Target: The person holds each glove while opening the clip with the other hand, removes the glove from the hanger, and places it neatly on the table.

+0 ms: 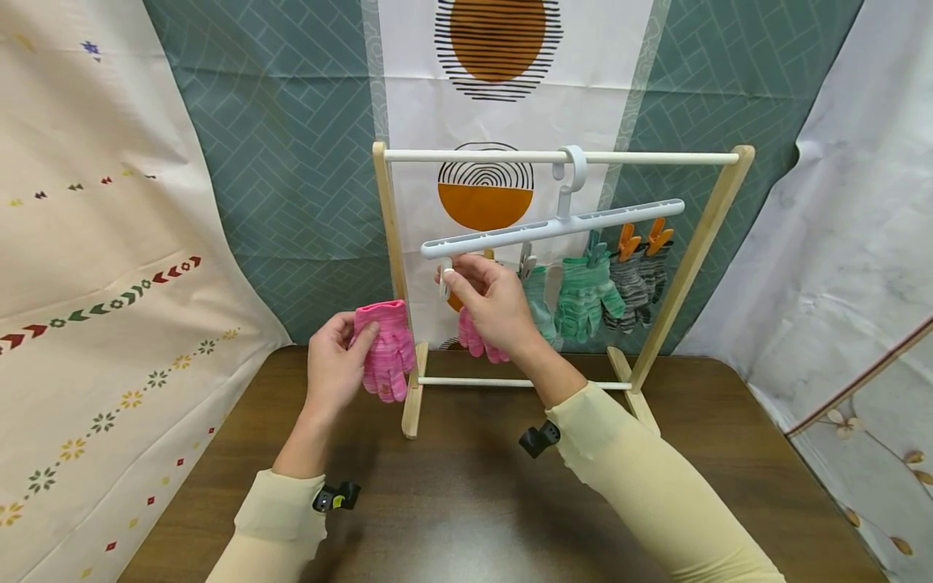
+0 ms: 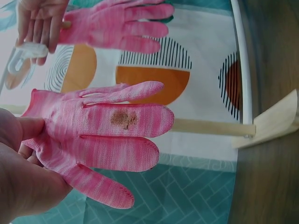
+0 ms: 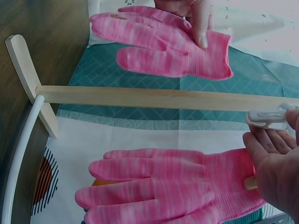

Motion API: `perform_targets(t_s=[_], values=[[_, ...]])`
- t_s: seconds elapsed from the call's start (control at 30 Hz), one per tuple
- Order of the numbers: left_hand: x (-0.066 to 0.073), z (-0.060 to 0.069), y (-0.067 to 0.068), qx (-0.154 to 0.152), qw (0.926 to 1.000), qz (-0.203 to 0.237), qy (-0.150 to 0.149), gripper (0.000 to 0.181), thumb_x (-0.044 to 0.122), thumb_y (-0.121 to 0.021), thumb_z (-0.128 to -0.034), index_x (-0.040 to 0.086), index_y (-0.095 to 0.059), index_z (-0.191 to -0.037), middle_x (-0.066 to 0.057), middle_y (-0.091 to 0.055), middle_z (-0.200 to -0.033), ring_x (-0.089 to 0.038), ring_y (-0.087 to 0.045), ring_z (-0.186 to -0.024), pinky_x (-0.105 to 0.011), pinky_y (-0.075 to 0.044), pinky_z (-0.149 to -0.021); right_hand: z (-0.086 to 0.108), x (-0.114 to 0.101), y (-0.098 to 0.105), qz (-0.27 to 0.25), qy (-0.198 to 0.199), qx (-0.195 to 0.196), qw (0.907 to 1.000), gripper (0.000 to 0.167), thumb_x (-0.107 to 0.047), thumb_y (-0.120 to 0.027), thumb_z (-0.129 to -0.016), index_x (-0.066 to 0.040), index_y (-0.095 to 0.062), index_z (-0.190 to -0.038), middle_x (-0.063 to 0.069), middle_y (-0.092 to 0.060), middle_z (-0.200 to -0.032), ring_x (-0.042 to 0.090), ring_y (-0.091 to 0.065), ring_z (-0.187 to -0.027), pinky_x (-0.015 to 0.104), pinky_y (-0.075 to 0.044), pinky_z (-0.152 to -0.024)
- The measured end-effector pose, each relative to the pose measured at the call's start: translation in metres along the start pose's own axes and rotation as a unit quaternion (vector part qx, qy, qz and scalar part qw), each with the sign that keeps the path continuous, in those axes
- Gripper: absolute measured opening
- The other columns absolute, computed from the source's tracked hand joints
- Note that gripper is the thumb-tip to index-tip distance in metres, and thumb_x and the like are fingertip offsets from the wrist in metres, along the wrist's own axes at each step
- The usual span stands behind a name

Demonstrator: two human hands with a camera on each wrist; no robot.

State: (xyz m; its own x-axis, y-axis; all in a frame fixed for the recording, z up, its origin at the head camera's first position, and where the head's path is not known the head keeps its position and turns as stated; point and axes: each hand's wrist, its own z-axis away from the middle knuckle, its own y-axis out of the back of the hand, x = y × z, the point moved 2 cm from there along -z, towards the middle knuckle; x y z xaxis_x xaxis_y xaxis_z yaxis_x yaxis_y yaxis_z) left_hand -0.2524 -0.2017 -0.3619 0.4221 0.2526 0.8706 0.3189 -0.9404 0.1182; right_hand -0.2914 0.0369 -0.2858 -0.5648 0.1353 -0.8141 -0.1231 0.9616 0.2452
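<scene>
My left hand grips a pink glove by its cuff, thumb in front, fingers of the glove hanging down. A brown smudge marks one glove finger in the left wrist view. My right hand pinches a whitish clear clip under the left end of the pale grey hanger. Behind that hand hangs a second pink glove, with a tan clip at its cuff; the hand covers most of it in the head view. The held glove is apart from the clear clip.
The hanger hooks over the white top bar of a wooden rack. Farther right on it hang green gloves and grey-black gloves, held by grey, teal and orange clips. The rack stands on a brown table.
</scene>
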Motion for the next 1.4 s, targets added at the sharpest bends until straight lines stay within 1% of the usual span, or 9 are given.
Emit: perform_targets(t_s=[0.2,0.37,0.53,0.77,0.87,1.07,1.13,1.27,1.4], values=[[-0.005,-0.002,0.014,0.010,0.9997,-0.021,0.006,0.025,0.010,-0.072,-0.1029,-0.007,-0.069,-0.120,-0.024,-0.073,-0.108,-0.011,-0.066,-0.082,-0.017,-0.056,-0.073,-0.001,0.002,0.000,-0.008,0.008,-0.012,0.9999,0.037,-0.019,-0.069,-0.106,0.000,-0.066,-0.138,0.010,-0.076,-0.122,0.025,-0.073,-0.111,0.036,-0.056,-0.099],[-0.011,-0.005,0.025,0.014,0.9988,-0.045,0.018,0.029,0.015,-0.071,-0.1038,-0.006,-0.068,-0.124,-0.023,-0.074,-0.109,-0.012,-0.065,-0.083,-0.017,-0.056,-0.072,-0.001,0.003,0.000,-0.023,0.016,-0.023,0.9993,0.038,-0.017,-0.068,-0.107,0.003,-0.064,-0.138,0.017,-0.074,-0.125,0.029,-0.072,-0.112,0.037,-0.056,-0.099],[-0.016,-0.007,0.034,0.017,0.9981,-0.054,0.024,0.031,0.017,-0.071,-0.1040,-0.006,-0.068,-0.126,-0.023,-0.074,-0.111,-0.011,-0.066,-0.084,-0.016,-0.056,-0.072,-0.001,0.004,0.000,-0.038,0.024,-0.032,0.9985,0.036,-0.016,-0.066,-0.107,0.005,-0.064,-0.137,0.023,-0.073,-0.125,0.034,-0.071,-0.112,0.041,-0.055,-0.100],[-0.023,-0.011,0.043,0.021,0.9965,-0.074,0.033,0.032,0.016,-0.068,-0.1062,-0.007,-0.067,-0.128,-0.024,-0.073,-0.115,-0.008,-0.067,-0.084,-0.014,-0.056,-0.074,-0.001,0.003,-0.001,-0.040,0.025,-0.029,0.9985,0.037,-0.017,-0.068,-0.106,0.002,-0.065,-0.138,0.013,-0.075,-0.123,0.021,-0.072,-0.110,0.036,-0.056,-0.100],[-0.024,-0.012,0.045,0.019,0.9955,-0.086,0.034,0.032,0.016,-0.067,-0.1068,-0.007,-0.066,-0.129,-0.024,-0.073,-0.116,-0.008,-0.066,-0.083,-0.014,-0.056,-0.074,-0.001,0.000,-0.001,-0.044,0.028,-0.028,0.9983,0.037,-0.016,-0.068,-0.106,0.002,-0.064,-0.138,0.013,-0.075,-0.124,0.021,-0.072,-0.111,0.035,-0.055,-0.101],[-0.026,-0.013,0.050,0.021,0.9946,-0.094,0.038,0.033,0.016,-0.068,-0.1062,-0.007,-0.067,-0.129,-0.026,-0.073,-0.115,-0.006,-0.065,-0.082,-0.013,-0.054,-0.072,-0.002,0.000,0.000,-0.055,0.024,-0.024,0.9979,0.039,-0.014,-0.068,-0.106,0.004,-0.062,-0.140,0.020,-0.073,-0.127,0.031,-0.071,-0.115,0.035,-0.055,-0.101],[-0.027,-0.014,0.052,0.023,0.9944,-0.097,0.035,0.033,0.016,-0.068,-0.1058,-0.008,-0.067,-0.129,-0.027,-0.073,-0.115,-0.004,-0.065,-0.081,-0.012,-0.054,-0.072,-0.002,0.000,0.000,-0.057,0.023,-0.022,0.9979,0.039,-0.013,-0.068,-0.106,0.005,-0.063,-0.140,0.020,-0.072,-0.129,0.032,-0.070,-0.116,0.035,-0.055,-0.101],[-0.029,-0.016,0.055,0.022,0.9945,-0.097,0.033,0.033,0.014,-0.068,-0.1056,-0.009,-0.065,-0.129,-0.029,-0.072,-0.115,-0.002,-0.064,-0.079,-0.012,-0.053,-0.069,-0.002,0.001,0.000,-0.060,0.024,-0.019,0.9978,0.039,-0.013,-0.069,-0.105,0.003,-0.064,-0.140,0.015,-0.072,-0.130,0.027,-0.071,-0.116,0.034,-0.055,-0.102],[-0.029,-0.018,0.057,0.018,0.9951,-0.087,0.044,0.035,0.015,-0.067,-0.1060,-0.010,-0.061,-0.129,-0.031,-0.072,-0.116,-0.001,-0.064,-0.077,-0.014,-0.053,-0.067,-0.001,0.001,0.002,-0.059,0.026,-0.018,0.9977,0.039,-0.012,-0.069,-0.105,0.002,-0.064,-0.142,0.013,-0.072,-0.131,0.023,-0.071,-0.118,0.032,-0.054,-0.102]])
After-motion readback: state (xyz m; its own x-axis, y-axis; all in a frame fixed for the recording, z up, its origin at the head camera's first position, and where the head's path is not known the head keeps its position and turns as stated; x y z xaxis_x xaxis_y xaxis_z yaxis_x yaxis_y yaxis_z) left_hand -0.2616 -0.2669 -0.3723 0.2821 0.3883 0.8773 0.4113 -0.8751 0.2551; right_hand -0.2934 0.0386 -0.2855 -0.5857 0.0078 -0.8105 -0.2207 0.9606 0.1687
